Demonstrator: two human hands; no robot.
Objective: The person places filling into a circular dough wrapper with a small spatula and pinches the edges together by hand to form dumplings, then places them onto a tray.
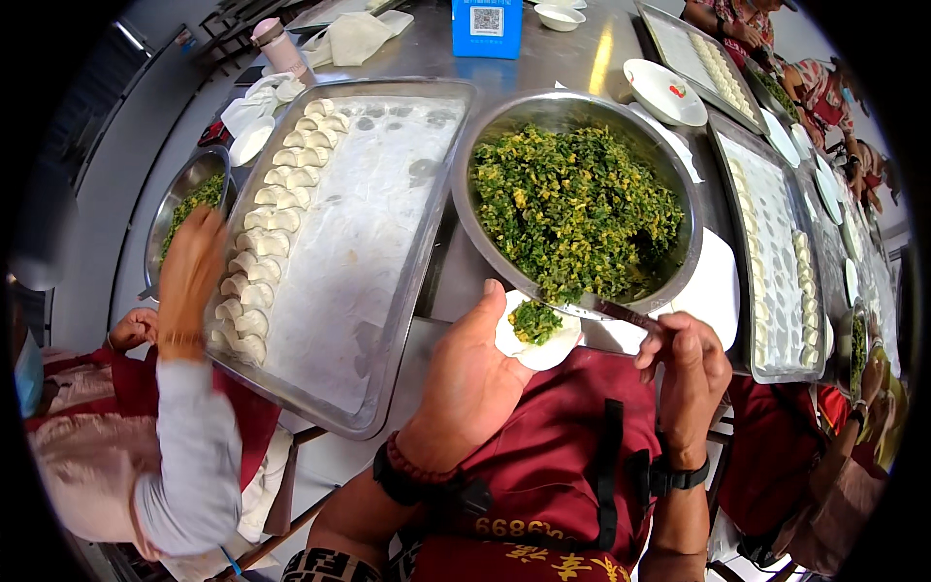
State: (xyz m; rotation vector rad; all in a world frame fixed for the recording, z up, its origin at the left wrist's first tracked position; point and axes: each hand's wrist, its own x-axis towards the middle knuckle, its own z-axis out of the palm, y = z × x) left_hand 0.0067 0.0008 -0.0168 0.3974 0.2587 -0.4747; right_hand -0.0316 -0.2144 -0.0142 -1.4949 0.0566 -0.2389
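Note:
A round white dumpling wrapper [555,351] lies on the fingers of my left hand [474,378], palm up, with a small mound of chopped green and yellow filling [534,321] on it. My right hand [687,373] grips the handle of a slim, flat metal utensil [621,312]. It slants left along the near rim of a large steel bowl [693,238]; its far end is hard to make out against the filling. The same green and yellow filling [572,199] is heaped in this bowl, just beyond both hands.
Left of the bowl, a floured metal tray [388,320] carries rows of folded dumplings [267,218]. A co-worker's hand [197,242] reaches over a smaller filling bowl [155,233]. Another dumpling tray [776,373] stands right. A patterned white bowl [664,92] and a blue sign [487,44] stand farther back.

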